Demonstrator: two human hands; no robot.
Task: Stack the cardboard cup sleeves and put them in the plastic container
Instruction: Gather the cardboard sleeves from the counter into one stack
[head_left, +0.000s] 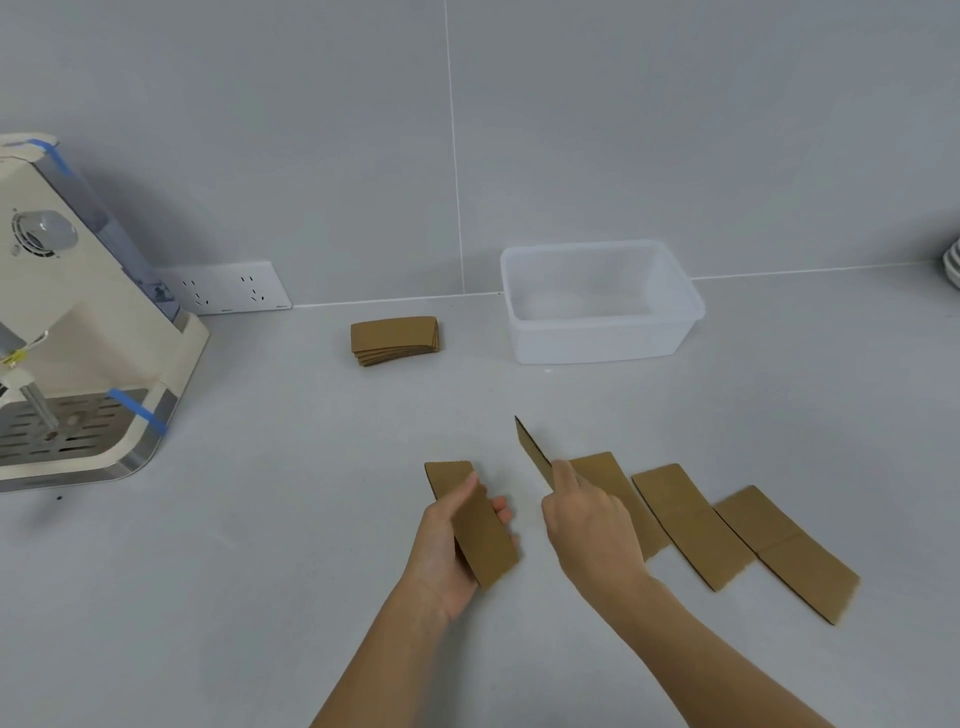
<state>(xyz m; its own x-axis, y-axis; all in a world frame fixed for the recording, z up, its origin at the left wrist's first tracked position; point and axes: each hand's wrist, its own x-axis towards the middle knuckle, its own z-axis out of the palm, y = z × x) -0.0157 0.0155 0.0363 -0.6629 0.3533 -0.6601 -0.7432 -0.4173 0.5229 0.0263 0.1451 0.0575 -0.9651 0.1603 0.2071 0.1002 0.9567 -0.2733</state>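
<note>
My left hand (449, 545) grips a small stack of flat brown cup sleeves (480, 525) just above the counter. To its right, my right hand (592, 525) pinches one sleeve (531, 449), which is tilted up on edge. Three more sleeves lie flat in a row on the right: one (618, 488) partly under my right hand, a second (691, 525) and a third (789, 553). A neat stack of sleeves (395, 339) sits near the back wall. The clear plastic container (602, 345) stands empty to the right of that stack.
A cream coffee machine (78, 322) with blue tape fills the left side of the grey counter (260, 571). A wall socket (228, 288) sits behind it. Stacked white dishes (951, 262) show at the far right edge.
</note>
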